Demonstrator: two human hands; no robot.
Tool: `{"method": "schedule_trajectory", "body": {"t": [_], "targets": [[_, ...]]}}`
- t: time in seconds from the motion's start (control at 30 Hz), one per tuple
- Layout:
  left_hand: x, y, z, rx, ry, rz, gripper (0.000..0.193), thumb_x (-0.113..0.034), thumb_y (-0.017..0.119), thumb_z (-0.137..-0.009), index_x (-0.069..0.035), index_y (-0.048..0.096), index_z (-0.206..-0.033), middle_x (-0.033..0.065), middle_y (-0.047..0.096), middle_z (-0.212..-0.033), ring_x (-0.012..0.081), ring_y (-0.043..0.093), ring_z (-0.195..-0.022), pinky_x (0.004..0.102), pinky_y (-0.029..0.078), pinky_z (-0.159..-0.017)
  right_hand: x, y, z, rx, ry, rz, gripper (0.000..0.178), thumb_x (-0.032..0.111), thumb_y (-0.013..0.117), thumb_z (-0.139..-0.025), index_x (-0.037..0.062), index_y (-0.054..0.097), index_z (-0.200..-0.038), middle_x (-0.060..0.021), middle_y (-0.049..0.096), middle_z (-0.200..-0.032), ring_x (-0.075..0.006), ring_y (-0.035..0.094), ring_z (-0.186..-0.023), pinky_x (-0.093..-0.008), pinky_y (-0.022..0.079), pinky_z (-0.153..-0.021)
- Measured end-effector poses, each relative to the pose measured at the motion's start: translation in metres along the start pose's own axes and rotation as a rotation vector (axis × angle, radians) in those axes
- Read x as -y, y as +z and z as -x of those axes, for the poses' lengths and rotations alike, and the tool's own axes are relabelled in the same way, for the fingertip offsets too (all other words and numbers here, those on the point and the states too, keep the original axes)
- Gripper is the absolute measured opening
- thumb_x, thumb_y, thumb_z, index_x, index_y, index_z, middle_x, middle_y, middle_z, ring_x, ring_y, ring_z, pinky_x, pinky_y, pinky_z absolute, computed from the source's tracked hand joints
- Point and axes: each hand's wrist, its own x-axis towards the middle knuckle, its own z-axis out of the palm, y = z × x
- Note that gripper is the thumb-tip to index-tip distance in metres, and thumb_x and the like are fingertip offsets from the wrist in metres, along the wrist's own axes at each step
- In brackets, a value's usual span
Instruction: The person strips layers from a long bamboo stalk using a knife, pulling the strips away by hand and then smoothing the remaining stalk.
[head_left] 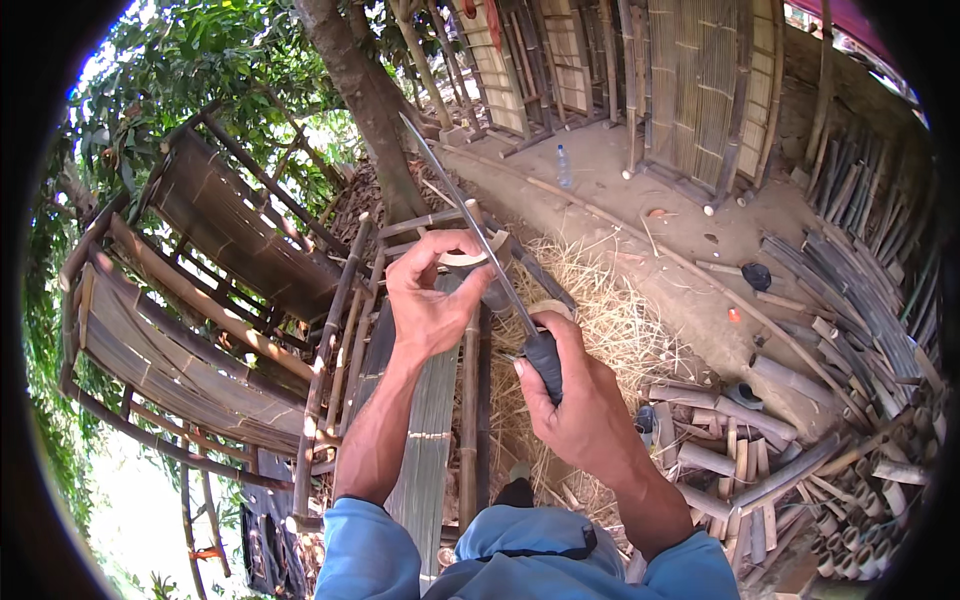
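Head: hands (437, 290) (578, 400) curled round strip (460, 259) (left), knife (542, 362) (right).

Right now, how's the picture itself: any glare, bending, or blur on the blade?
Head view: glare whites out a patch at lower left, below the bamboo rack; head view: that rack's outline bows along the left rim, a fisheye effect; head view: the blade looks fairly sharp.

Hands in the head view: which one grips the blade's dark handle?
The right hand: it wraps the dark handle below the blade. The left hand sits farther up, beside the blade, holding a pale curved piece.
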Motion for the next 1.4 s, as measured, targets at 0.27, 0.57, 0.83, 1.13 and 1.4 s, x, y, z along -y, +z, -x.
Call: {"method": "schedule_trajectory", "body": {"t": [0.27,0.57,0.83,1.13,1.4], "targets": [[-0.044,-0.028,-0.044,0.099,0.264,-0.268,0.018,-0.004,0.079,-0.079,-0.001,0.07,-0.095,0.0089,0.072,-0.097,0.0175,0.068,-0.091,0.033,0.053,-0.087,0.001,-0.013,-0.017,0.021,0.045,0.123,0.035,0.01,0.063,-0.094,0.0021,0.041,-0.121,-0.0266,0.063,-0.075,-0.0461,0.066,-0.067,-0.0507,0.049,-0.055],[-0.094,-0.08,-0.199,-0.136,0.391,-0.944,0.052,-0.045,0.055,-0.099,0.002,0.074,-0.09,0.0163,0.072,-0.084,0.0254,0.068,-0.076,0.0385,0.053,-0.07,0.021,-0.024,-0.034,0.095,0.088,0.296,0.032,0.011,0.061,-0.094,0.0029,0.042,-0.119,-0.0282,0.064,-0.074,-0.0471,0.067,-0.07,-0.0525,0.051,-0.058],[0.129,0.016,-0.104,0.803,-0.279,-0.666,0.062,-0.056,0.055,-0.095,0.001,0.07,-0.113,0.0137,0.073,-0.097,0.0224,0.067,-0.091,0.0397,0.052,-0.082,-0.084,0.011,0.008,0.145,0.266,0.395,0.039,0.023,0.061,-0.095,-0.0049,0.044,-0.117,-0.0325,0.064,-0.077,-0.0519,0.066,-0.072,-0.0552,0.054,-0.066],[0.03,-0.003,-0.09,0.257,-0.197,0.045,0.035,-0.007,0.081,-0.082,-0.002,0.069,-0.115,0.0063,0.069,-0.108,0.0123,0.064,-0.092,0.0271,0.051,-0.084,-0.095,0.018,-0.076,0.205,0.577,-0.511,0.036,0.027,0.064,-0.097,0.0059,0.053,-0.124,-0.0062,0.06,-0.081,-0.0141,0.056,-0.054,-0.0299,0.045,-0.046],[0.063,0.027,-0.128,0.045,-0.149,0.188,0.022,-0.02,0.086,-0.082,-0.005,0.071,-0.089,-0.0022,0.068,-0.075,0.0051,0.057,-0.066,0.022,0.043,-0.058,-0.167,0.04,-0.123,0.001,0.271,0.028,0.023,0.013,0.065,-0.089,0.0049,0.059,-0.109,-0.0072,0.059,-0.072,-0.0194,0.055,-0.051,-0.0353,0.044,-0.049]]}}
